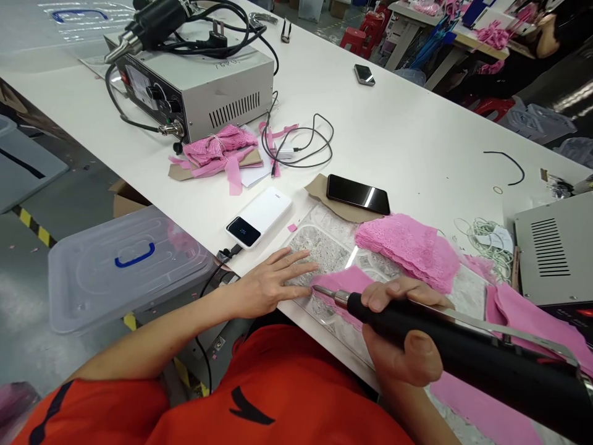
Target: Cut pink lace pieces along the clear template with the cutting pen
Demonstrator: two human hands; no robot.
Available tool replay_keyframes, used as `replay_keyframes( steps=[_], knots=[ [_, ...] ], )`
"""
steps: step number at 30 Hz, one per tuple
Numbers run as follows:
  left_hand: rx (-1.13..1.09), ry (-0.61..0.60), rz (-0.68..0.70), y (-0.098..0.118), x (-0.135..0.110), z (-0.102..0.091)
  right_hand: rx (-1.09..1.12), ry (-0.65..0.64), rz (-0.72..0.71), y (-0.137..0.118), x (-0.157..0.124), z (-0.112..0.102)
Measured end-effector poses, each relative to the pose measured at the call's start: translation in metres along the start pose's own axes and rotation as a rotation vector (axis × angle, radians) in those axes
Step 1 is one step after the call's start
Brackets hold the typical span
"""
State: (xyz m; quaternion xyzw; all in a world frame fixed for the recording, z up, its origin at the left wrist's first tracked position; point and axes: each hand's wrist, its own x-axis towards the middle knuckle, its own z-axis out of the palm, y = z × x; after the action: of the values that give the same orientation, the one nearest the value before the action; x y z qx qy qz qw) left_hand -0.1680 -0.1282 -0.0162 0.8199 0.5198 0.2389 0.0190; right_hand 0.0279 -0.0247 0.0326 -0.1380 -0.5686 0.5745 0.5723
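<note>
My right hand (407, 327) is wrapped round a black handpiece (463, 346) with a thin metal tip and a long lever along its top. Its tip touches or nearly touches the left edge of a pink fabric piece (345, 281), which lies over a clear patterned plate (319, 244). Spread flat with its fingers apart, my left hand (266, 281) rests at the plate's left side, fingertips close to the tip and the fabric. A stack of pink lacy fabric (407, 247) sits just beyond my right hand. More pink fabric (482, 408) lies under the handpiece.
A white power bank (259, 216) and a black phone (358, 193) lie beyond the plate. A grey control box (222, 86) carries another handpiece (148, 28). A second box (556, 247) stands right. A lidded plastic bin (130, 266) is below the table's left edge.
</note>
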Motion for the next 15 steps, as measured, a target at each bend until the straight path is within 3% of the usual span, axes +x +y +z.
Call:
replay_keyframes(
  steps=[15],
  knots=[
    [-0.006,0.054,0.01,-0.0003,-0.0007,0.0022,-0.057,0.012,0.031,0.0003,-0.0005,0.0013]
  ],
)
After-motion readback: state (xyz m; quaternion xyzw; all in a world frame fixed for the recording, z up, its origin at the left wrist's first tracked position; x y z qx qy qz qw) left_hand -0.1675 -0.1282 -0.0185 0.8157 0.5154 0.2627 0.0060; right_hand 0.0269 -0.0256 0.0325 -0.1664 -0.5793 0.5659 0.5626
